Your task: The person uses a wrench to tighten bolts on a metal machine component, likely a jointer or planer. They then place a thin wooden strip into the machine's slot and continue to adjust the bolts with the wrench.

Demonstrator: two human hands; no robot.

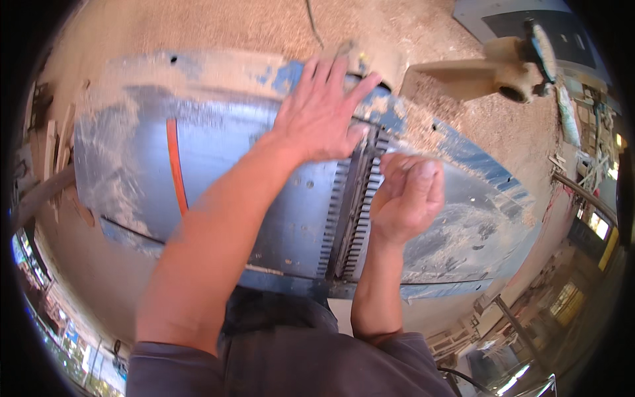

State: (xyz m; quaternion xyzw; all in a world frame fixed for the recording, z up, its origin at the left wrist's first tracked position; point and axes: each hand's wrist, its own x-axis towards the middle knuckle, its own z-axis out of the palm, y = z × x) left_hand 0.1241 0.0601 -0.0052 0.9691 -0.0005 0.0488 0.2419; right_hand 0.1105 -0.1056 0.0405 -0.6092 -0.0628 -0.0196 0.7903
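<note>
A planing machine with a long grey metal table (456,225) spans the view in front of me. Its cutter slot (347,218), lined with comb-like teeth on both sides, crosses the table from near to far. My left hand (321,109) is spread out just left of the slot's far end, fingers reaching to the blue-painted far edge. To the right of the slot, my right hand (411,195) is closed in a fist, thumb against the curled fingers. Whatever it may hold is hidden. An orange-red strip (175,162) lies on the table left of my left forearm.
Wood shavings (218,30) cover the ground beyond the machine. A dusty motor-like part (509,69) stands at the far right, near a grey cabinet (529,26). Timber pieces (56,142) lean at the left. Sawdust coats the table's far edge.
</note>
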